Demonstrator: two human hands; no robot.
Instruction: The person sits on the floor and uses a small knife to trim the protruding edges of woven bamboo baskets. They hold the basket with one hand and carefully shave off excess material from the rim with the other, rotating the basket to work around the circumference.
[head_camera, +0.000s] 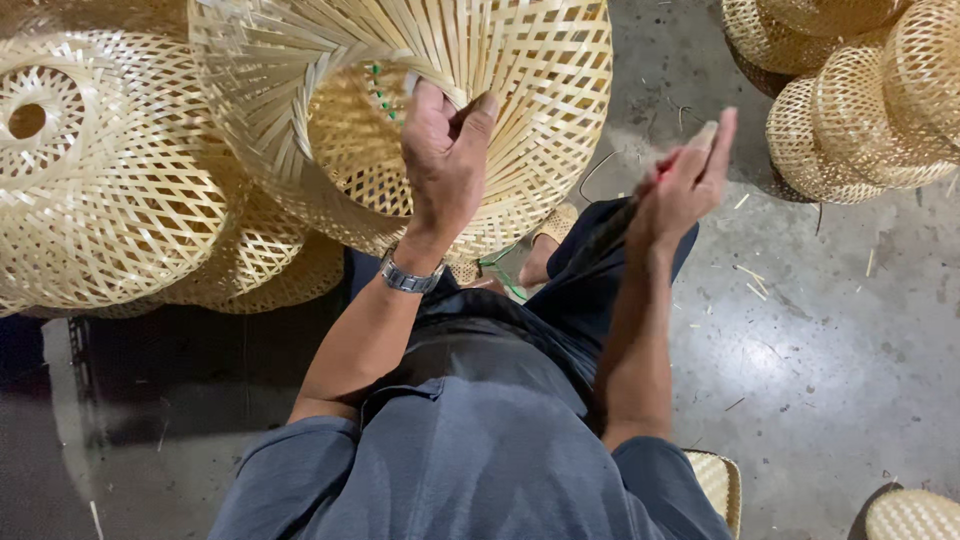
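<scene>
My left hand (445, 155) grips the rim of a round woven bamboo shade (540, 90), held up in front of me with its opening toward my face. A green cord (382, 92) shows inside the shade near that rim. My right hand (688, 180) is raised to the right of the shade and is closed on a slim tool with a red part (665, 165); it is blurred by motion, so its kind is unclear. A metal watch (408, 276) sits on my left wrist.
More woven bamboo shades are piled at the left (90, 170) and at the top right (870, 110). The grey concrete floor (800, 330) is scattered with bamboo slivers. A woven seat edge (718, 482) shows behind me, and another woven piece (912, 515) lies at the bottom right.
</scene>
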